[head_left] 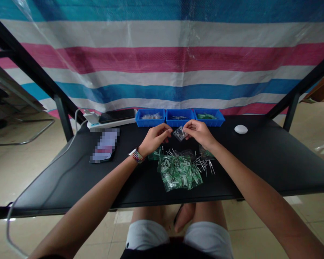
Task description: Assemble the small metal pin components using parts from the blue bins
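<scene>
Both my hands are raised over the black table (259,158) and pinch one small clear plastic bag (180,133) between them. My left hand (154,138) grips its left edge and my right hand (199,132) grips its right edge. The bag seems to hold small metal parts. Just below the hands lies a heap of filled clear bags with green parts (179,172). Loose metal pins (205,165) are scattered beside the heap on its right. A beaded band sits on my left wrist.
Three blue trays (179,117) stand in a row at the back of the table. A phone (105,146) lies at left, a power strip (108,123) with another phone (116,115) behind it. A white round object (241,129) sits at right. A striped tarp hangs behind.
</scene>
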Motion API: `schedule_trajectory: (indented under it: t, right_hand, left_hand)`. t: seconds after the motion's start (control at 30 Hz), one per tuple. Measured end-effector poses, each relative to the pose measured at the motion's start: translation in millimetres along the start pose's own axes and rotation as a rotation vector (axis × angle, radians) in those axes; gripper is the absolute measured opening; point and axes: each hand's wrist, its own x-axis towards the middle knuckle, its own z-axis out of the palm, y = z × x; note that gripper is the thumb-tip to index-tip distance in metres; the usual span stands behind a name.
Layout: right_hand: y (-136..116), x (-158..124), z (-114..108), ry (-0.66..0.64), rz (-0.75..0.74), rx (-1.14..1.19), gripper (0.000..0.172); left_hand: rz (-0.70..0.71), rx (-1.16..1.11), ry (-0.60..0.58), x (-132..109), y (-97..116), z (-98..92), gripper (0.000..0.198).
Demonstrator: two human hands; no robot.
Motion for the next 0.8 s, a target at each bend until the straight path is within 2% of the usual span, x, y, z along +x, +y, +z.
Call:
schedule_trajectory:
  t: [0.13,0.23,0.33,0.47,0.57,0.67,0.8]
  right_hand:
    - [-2.1,-4.2,11.8,0.073,0.046,0.221,0.037]
    - [-3.7,-6.5,16.4,0.097,0.039,0.278,0.038]
    - [-4.7,-8.0,17.7,0.063,0.062,0.303,0.039]
    - [-5.2,-10.4,17.4,-0.032,0.122,0.272,0.037]
    - [-5.9,-12.2,18.1,-0.047,0.132,0.222,0.032]
    - [-8.3,-13.4,19.9,-0.024,0.103,0.194,0.029]
    - [-11.9,-14.0,21.6,0.037,0.015,0.147,0.029]
  left_hand:
    - [0.000,-0.021,-0.008,-1.7,-1.9,8.8,0.036]
    - [-0.028,-0.127,0.000,-1.4,-2.1,14.1,0.047]
    - [-0.022,-0.219,-0.014,-0.2,-1.2,15.5,0.042]
    - [0.026,-0.230,0.013,0.8,-0.8,11.9,0.037]
    - [0.027,-0.207,0.001,0.6,-0.4,9.0,0.039]
    - [-0.040,-0.238,-0.015,0.5,0.3,8.1,0.046]
    - [-0.167,-0.310,-0.002,1.9,-1.2,7.4,0.034]
